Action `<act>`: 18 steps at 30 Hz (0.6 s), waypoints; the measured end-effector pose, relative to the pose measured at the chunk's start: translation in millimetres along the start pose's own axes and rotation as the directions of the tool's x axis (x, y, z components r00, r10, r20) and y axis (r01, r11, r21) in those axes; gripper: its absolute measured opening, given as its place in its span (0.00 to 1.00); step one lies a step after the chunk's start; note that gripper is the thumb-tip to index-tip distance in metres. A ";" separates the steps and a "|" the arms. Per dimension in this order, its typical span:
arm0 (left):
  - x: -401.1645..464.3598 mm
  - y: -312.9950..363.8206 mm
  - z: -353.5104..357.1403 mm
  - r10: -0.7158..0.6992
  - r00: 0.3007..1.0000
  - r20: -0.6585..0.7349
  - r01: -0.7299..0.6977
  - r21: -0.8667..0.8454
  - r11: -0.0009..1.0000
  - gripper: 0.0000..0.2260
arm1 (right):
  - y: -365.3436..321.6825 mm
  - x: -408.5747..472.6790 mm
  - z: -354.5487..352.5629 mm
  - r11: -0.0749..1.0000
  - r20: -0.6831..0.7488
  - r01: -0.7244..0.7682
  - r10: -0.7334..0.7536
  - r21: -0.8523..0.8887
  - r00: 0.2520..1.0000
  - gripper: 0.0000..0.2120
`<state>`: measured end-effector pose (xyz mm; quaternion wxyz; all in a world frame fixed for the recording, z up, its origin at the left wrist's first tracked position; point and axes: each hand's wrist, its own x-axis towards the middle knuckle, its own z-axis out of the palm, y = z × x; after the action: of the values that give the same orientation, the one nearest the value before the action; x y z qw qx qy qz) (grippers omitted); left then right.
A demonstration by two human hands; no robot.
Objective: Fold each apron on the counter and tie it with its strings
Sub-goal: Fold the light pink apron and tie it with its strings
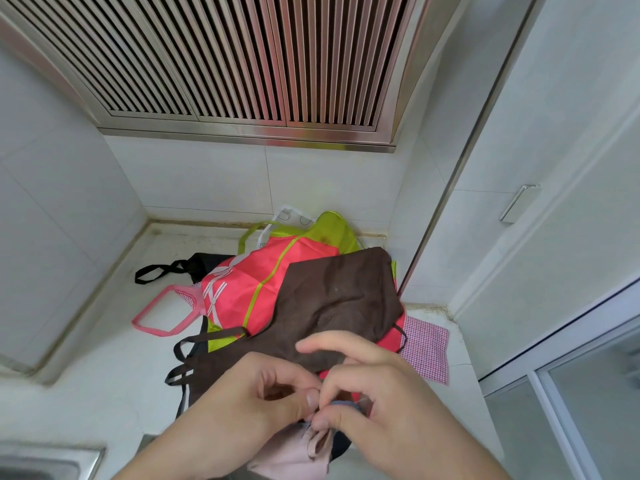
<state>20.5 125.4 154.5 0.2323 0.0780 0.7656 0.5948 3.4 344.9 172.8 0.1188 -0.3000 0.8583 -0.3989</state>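
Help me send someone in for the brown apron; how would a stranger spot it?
Look at the white counter below the slatted metal vent, where aprons lie in a heap. The brown apron is spread on top, nearest the person's hands. It is plain dark brown, while the one under it is bright pink with green trim.

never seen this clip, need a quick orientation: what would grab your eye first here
Two bare hands fill the bottom of the view, the left hand and right hand meeting to pinch a small pale pink piece of cloth. Just behind them a heap of unfolded aprons lies on the white counter: a brown apron on top of a bright pink and lime apron. Overhead hangs a slatted metal hood.
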 end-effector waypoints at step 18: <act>-3.0 15.3 -12.6 0.038 0.995 0.088 -0.044 0.071 0.996 0.10 | -1.7 10.2 9.1 0.975 -0.039 0.141 -0.150 -0.170 0.988 0.10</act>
<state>15.1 117.5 172.1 0.2500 0.1279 0.7743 0.5671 0.1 332.3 168.5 0.0415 -0.3604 0.8672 -0.3412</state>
